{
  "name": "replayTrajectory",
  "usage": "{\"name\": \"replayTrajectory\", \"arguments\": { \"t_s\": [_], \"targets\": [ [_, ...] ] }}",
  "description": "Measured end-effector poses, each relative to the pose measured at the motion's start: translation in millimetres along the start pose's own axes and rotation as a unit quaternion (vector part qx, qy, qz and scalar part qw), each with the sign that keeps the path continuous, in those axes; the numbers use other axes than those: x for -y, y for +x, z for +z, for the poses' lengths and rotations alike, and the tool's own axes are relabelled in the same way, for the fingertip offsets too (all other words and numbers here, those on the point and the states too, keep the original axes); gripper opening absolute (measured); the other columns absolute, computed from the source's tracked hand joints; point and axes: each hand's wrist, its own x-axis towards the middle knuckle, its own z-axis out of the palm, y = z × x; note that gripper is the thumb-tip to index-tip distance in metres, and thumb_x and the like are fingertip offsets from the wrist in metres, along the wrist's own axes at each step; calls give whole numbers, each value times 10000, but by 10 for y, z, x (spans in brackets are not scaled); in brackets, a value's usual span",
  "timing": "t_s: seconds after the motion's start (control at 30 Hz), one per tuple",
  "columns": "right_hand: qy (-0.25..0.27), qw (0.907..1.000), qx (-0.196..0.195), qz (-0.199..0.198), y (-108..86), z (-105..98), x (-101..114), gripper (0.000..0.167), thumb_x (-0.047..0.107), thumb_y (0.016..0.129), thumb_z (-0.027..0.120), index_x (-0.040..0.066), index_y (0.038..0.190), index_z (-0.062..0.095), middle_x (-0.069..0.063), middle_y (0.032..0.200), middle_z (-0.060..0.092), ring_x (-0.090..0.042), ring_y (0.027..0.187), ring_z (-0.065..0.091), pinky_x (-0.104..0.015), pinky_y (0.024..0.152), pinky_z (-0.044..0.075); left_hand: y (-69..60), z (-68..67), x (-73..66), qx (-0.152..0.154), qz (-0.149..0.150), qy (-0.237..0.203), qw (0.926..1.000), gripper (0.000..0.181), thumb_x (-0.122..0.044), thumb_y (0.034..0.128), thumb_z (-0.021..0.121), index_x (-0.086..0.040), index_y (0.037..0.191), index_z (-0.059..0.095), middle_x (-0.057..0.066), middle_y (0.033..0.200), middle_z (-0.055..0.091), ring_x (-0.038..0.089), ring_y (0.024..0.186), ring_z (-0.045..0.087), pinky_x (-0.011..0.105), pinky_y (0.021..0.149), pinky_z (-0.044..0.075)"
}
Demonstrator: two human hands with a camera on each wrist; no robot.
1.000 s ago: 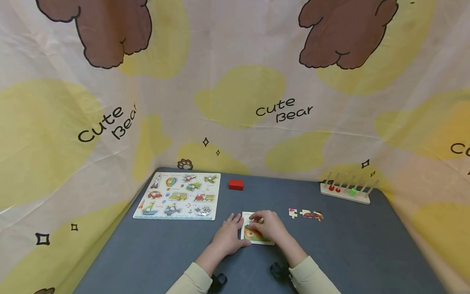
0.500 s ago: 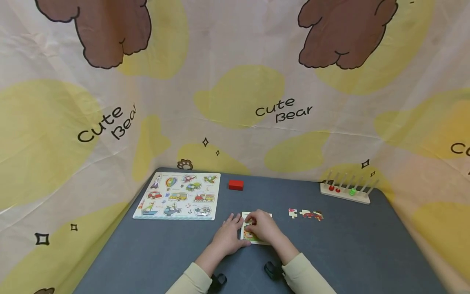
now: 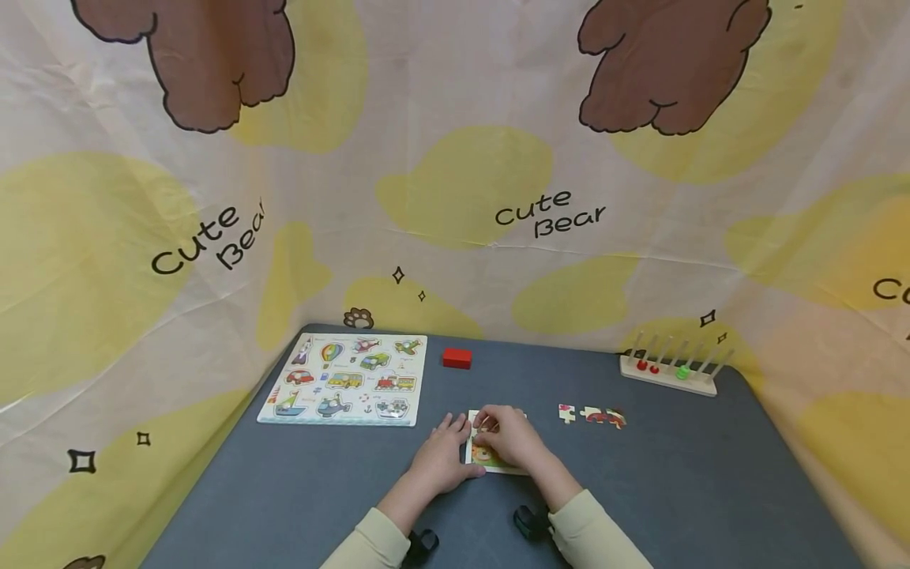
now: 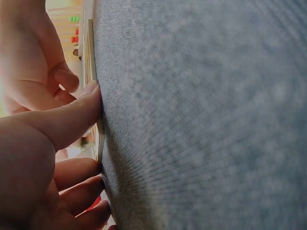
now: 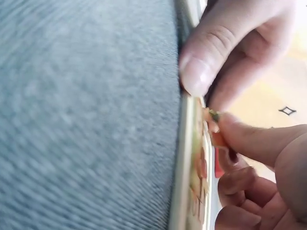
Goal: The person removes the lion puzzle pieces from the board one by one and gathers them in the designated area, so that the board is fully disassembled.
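A small puzzle board (image 3: 483, 456) with an animal picture lies on the table before me. My left hand (image 3: 439, 460) rests beside it with fairly straight fingers along its left side. The left thumb (image 4: 88, 103) touches the near edge of the board. Over the board's right part, my right hand (image 3: 517, 438) pinches a small puzzle piece (image 5: 217, 134) between thumb and fingers, close above the picture. That hand hides much of the board in the head view. To the right lie a loose single puzzle piece (image 3: 566, 412) and a small row of pieces (image 3: 603, 416).
A white vehicle picture puzzle (image 3: 344, 381) lies at the back left of the grey table (image 3: 320, 490). Near it sits a red block (image 3: 457, 358). A peg rack (image 3: 668, 374) with red and green beads stands at the back right, before a printed cloth (image 3: 455, 190).
My right hand has moved a little to the left over the board and then stayed nearly still. The left hand has kept its place.
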Motion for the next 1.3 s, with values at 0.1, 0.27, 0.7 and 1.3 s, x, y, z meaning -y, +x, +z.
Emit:
{"name": "replayTrajectory", "arguments": {
  "t_s": [0.1,0.27,0.7,1.3],
  "targets": [
    [307,9995,-117,43,-8,-58,13,129,208,892,785,149,992,729,29,810,684,-122,703,592,-278,605,518,1,-1,4,-11,11,-17,10000,834,-400,803,846,-46,1477,507,127,1598,404,362,1526,266,584,1177,327],
    [461,9981,-385,123,-50,-190,35,197,273,885,789,126,1010,750,13,762,686,-136,634,579,-270,531,502,12,-6,-4,66,-48,-24,10000,848,-405,798,848,-52,1486,498,124,1599,404,362,1527,264,594,1172,328],
    [252,9967,-760,128,-269,-531,-99,88,230,930,741,195,1002,776,43,790,676,-120,670,547,-243,574,465,21,4,-4,89,-93,-23,9999,865,-403,793,855,-36,1486,491,128,1600,400,358,1528,265,574,1184,322],
    [418,9877,-1218,888,-551,-929,-562,189,225,904,773,72,1003,721,-4,769,700,-199,695,591,-242,568,456,-13,2,-8,-16,20,-82,10000,852,-372,796,858,-25,1483,492,142,1592,409,362,1523,272,564,1187,323]
  ]
}}
